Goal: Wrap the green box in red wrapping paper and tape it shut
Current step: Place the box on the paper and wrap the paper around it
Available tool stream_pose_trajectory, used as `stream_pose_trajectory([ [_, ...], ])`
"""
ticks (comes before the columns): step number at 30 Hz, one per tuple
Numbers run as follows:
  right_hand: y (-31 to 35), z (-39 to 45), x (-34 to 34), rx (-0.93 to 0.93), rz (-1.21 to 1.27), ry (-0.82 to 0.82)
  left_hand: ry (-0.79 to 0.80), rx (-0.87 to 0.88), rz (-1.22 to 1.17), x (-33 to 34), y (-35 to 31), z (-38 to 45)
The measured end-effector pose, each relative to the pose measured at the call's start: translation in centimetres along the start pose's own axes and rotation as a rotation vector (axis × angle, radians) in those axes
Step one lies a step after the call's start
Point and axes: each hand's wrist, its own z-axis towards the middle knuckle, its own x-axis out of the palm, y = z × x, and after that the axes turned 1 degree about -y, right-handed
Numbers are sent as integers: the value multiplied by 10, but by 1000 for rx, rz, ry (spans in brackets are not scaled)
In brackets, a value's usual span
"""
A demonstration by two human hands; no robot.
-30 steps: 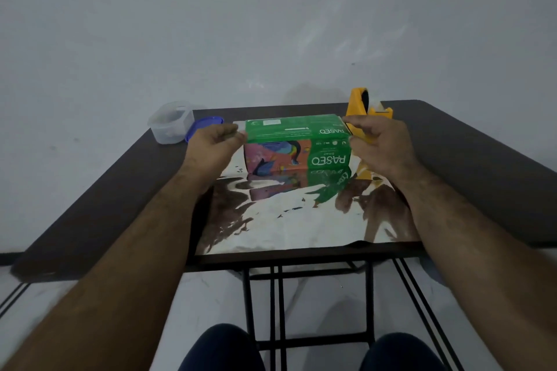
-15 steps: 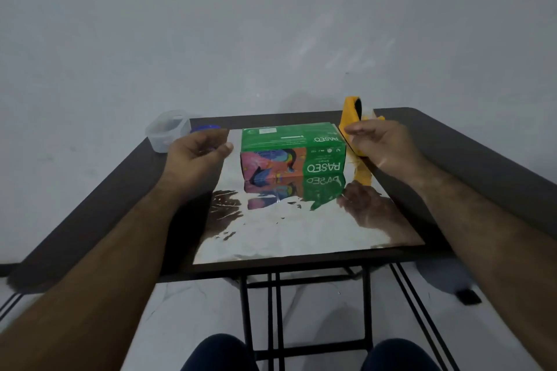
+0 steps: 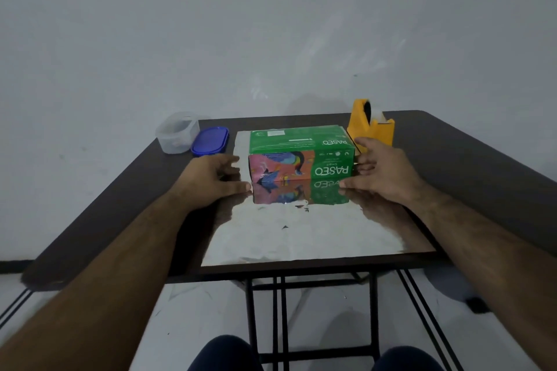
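The green box (image 3: 298, 141), a tissue box with a colourful front, stands on the far half of a wrapping sheet (image 3: 301, 235) that lies shiny silver side up; no red face shows. My left hand (image 3: 211, 178) is at the box's left end, fingers spread, thumb near its lower front corner. At the box's right end is my right hand (image 3: 382, 172), fingers apart with the tips at or touching the box. Neither hand is wrapped around anything. A yellow tape dispenser (image 3: 372, 126) stands just behind my right hand.
A dark folding table (image 3: 467, 175) carries everything. At its back left are a clear plastic tub (image 3: 176, 132) and a blue lid (image 3: 210, 141). The sheet's near edge reaches the table's front edge. My knees show below.
The box, held up between both hands a second ago, now rests on the sheet. My hands let go, drew apart, then came down beside its two ends.
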Motion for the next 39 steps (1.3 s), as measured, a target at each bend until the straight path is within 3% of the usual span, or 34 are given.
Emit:
stream_pose_trajectory([
  [5, 2, 2, 3, 12, 19, 27, 65, 1, 133, -12, 2, -3],
  [20, 9, -4, 7, -30, 59, 13, 42, 36, 161, -19, 9, -4],
  [24, 18, -1, 3, -122, -32, -62, -102, 45, -73, -16, 2, -2],
  [28, 28, 19, 2, -61, 93, -93, -117, 60, -393, 0, -14, 0],
  [36, 29, 29, 4, -86, -98, -87, -128, 90, -164, 11, -18, -2],
  [39, 40, 28, 4, -111, -183, -181, -205, 68, -286, 4, -20, 0],
])
